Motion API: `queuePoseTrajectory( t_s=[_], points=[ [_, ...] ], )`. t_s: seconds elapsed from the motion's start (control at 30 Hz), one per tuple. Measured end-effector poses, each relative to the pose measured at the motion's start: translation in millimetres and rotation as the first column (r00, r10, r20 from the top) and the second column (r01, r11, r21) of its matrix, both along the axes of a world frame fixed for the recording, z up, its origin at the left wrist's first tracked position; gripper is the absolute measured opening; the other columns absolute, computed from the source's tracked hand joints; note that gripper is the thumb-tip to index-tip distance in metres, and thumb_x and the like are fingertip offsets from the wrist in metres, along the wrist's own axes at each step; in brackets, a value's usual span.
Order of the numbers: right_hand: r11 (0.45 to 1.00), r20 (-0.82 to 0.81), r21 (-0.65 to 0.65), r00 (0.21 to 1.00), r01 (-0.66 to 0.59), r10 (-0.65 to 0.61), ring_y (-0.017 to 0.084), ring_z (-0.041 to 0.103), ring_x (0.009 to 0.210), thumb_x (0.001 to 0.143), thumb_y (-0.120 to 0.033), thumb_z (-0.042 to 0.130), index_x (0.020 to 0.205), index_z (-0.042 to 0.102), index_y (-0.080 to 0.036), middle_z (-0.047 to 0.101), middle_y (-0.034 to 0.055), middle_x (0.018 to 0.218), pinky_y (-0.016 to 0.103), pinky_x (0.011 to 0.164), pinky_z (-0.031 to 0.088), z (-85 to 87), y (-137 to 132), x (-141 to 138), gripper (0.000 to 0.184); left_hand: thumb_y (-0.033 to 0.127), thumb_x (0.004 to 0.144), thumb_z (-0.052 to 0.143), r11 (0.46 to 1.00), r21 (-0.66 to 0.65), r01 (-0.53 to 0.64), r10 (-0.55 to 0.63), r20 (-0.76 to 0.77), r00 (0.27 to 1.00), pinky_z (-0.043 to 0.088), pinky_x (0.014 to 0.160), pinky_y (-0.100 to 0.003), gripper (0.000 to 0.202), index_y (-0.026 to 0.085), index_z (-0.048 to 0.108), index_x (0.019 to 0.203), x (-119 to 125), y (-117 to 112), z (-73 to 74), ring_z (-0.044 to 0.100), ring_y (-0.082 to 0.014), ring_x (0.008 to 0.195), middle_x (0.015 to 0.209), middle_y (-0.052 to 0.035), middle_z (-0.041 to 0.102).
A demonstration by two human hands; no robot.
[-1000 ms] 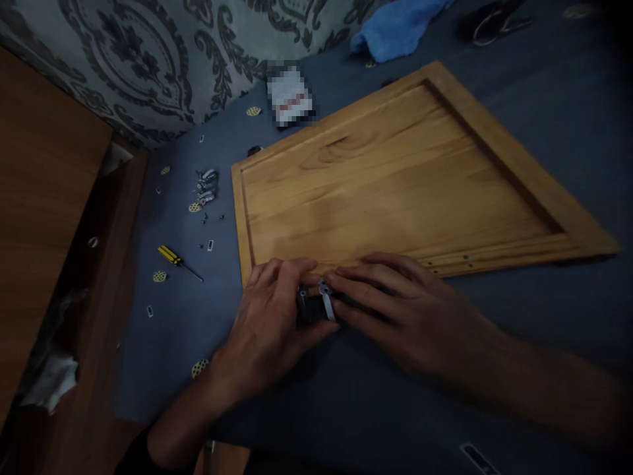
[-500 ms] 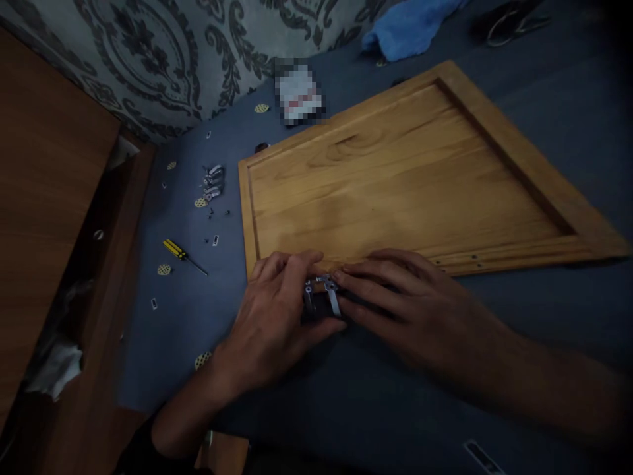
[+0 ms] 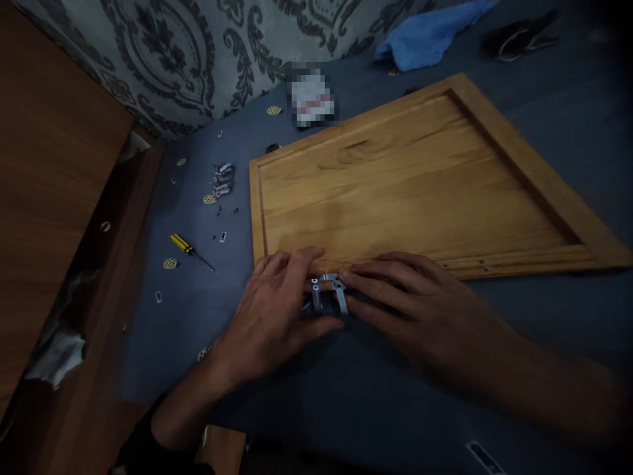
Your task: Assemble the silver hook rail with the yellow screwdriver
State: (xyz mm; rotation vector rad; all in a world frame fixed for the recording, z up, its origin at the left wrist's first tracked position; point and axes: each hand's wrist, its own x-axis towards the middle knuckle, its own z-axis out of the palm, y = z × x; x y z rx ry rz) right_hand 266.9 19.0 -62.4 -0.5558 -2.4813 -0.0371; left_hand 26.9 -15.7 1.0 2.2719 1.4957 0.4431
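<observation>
A metal cabinet hinge (image 3: 339,290) lies at the near edge of a wooden cabinet door (image 3: 405,191), between my two hands. My left hand (image 3: 270,310) holds the hinge from the left, its thumb stretched below and its index finger on the door's frame. From the right, the fingertips of my right hand (image 3: 413,297) press against the hinge's side. Part of the hinge is hidden by the fingers. Small dark holes show in the door's frame right of my right hand.
A yellow-and-black screwdriver (image 3: 190,251) lies left of the door. Beyond it are more hinges (image 3: 224,179), loose screws (image 3: 218,211) and spotted oval pads (image 3: 170,263). A blurred box (image 3: 311,99), a blue cloth (image 3: 430,36) and a dark tool (image 3: 519,38) lie at the back.
The view has shifted slightly, so the door and loose parts appear farther right. More of the hinge's plate and screws shows between my hands, which keep nearly the same pose.
</observation>
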Motion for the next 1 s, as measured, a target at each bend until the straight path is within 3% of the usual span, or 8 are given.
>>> queuePoseTrajectory(
  t_s=[0.2, 0.4, 0.53, 0.63, 0.8, 0.87, 0.9, 1.0],
  points=[
    [1.000, 0.000, 0.009, 1.000, -0.024, 0.024, 0.026, 0.067, 0.118, 0.103, -0.009, 0.048, 0.117, 0.078, -0.019, 0.081, 0.0086, 0.119, 0.047, 0.103, 0.055, -2.2, 1.8, 1.9, 0.034, 0.035, 0.086, 0.092, 1.000, -0.020, -0.002, 0.003, 0.022, 1.000, 0.055, 0.106, -0.049, 0.077, 0.026, 0.044, 0.145, 0.1, -0.8, -3.6, 0.068, -0.0309, 0.122, 0.126, -0.0078, 0.074],
    [1.000, -0.060, 0.018, 0.998, -0.004, 0.005, 0.030, 0.064, 0.124, 0.106, -0.012, 0.044, 0.121, 0.075, -0.018, 0.078, 0.0124, 0.129, 0.054, 0.106, 0.052, -21.1, -2.3, 2.6, 0.035, 0.041, 0.085, 0.093, 0.999, -0.023, -0.033, 0.034, 0.043, 0.999, 0.055, 0.109, -0.049, 0.078, 0.021, 0.047, 0.145, -2.8, -0.7, 5.3, 0.067, -0.0313, 0.126, 0.129, -0.0113, 0.074],
    [0.997, -0.076, 0.075, 0.997, 0.011, -0.005, 0.028, 0.066, 0.121, 0.106, -0.014, 0.042, 0.117, 0.076, -0.022, 0.079, 0.0088, 0.126, 0.049, 0.103, 0.054, -26.9, 1.6, 2.9, 0.036, 0.037, 0.099, 0.079, 0.994, -0.003, -0.111, 0.111, 0.046, 0.993, 0.058, 0.102, -0.044, 0.046, 0.023, 0.056, 0.136, -16.1, 1.0, 16.1, 0.073, -0.0259, 0.117, 0.122, -0.0070, 0.077],
    [0.991, -0.060, 0.129, 0.998, -0.016, 0.024, 0.027, 0.069, 0.115, 0.102, -0.014, 0.046, 0.116, 0.077, -0.026, 0.080, 0.0066, 0.125, 0.046, 0.094, 0.057, -27.2, 8.8, 4.2, 0.037, 0.026, 0.106, 0.065, 0.977, 0.027, -0.210, 0.211, -0.042, 0.977, 0.059, 0.098, -0.037, 0.019, 0.024, 0.064, 0.125, -38.0, 9.2, 18.4, 0.074, -0.0220, 0.113, 0.118, -0.0046, 0.077],
    [0.976, -0.080, 0.208, 0.994, -0.059, 0.077, 0.027, 0.071, 0.111, 0.099, -0.013, 0.050, 0.114, 0.078, -0.030, 0.081, 0.0040, 0.120, 0.043, 0.086, 0.058, -34.0, 19.6, 6.7, 0.036, 0.016, 0.109, 0.052, 0.886, 0.140, -0.442, 0.461, -0.154, 0.874, 0.059, 0.101, -0.042, 0.020, 0.019, 0.070, 0.116, -97.3, 38.0, 11.3, 0.072, -0.0236, 0.109, 0.113, -0.0084, 0.077],
    [0.972, -0.087, 0.227, 0.992, -0.067, 0.089, 0.027, 0.071, 0.113, 0.100, -0.014, 0.050, 0.114, 0.078, -0.028, 0.081, 0.0048, 0.122, 0.043, 0.088, 0.057, -39.7, 21.5, 7.7, 0.034, 0.027, 0.109, 0.060, 0.845, 0.158, -0.511, 0.534, -0.192, 0.824, 0.061, 0.101, -0.045, 0.019, 0.017, 0.070, 0.122, -121.2, 49.5, 6.4, 0.071, -0.0242, 0.112, 0.120, -0.0101, 0.074],
    [0.973, -0.089, 0.221, 0.992, -0.065, 0.087, 0.027, 0.070, 0.115, 0.100, -0.015, 0.051, 0.115, 0.078, -0.028, 0.080, 0.0051, 0.123, 0.043, 0.090, 0.057, -42.8, 21.9, 8.2, 0.034, 0.037, 0.106, 0.068, 0.830, 0.163, -0.534, 0.558, -0.211, 0.803, 0.063, 0.099, -0.047, 0.031, 0.017, 0.068, 0.129, -131.2, 54.0, 3.7, 0.071, -0.0246, 0.114, 0.130, -0.0108, 0.070],
    [0.983, -0.091, 0.175, 0.993, -0.060, 0.077, 0.027, 0.069, 0.120, 0.099, -0.017, 0.054, 0.124, 0.077, -0.030, 0.080, 0.0044, 0.128, 0.044, 0.094, 0.057, -51.2, 22.3, 10.1, 0.036, 0.041, 0.105, 0.070, 0.813, 0.172, -0.556, 0.582, -0.260, 0.771, 0.063, 0.100, -0.049, 0.039, 0.018, 0.065, 0.137, -150.0, 61.3, -5.9, 0.070, -0.0264, 0.119, 0.139, -0.0124, 0.067]
  ],
)
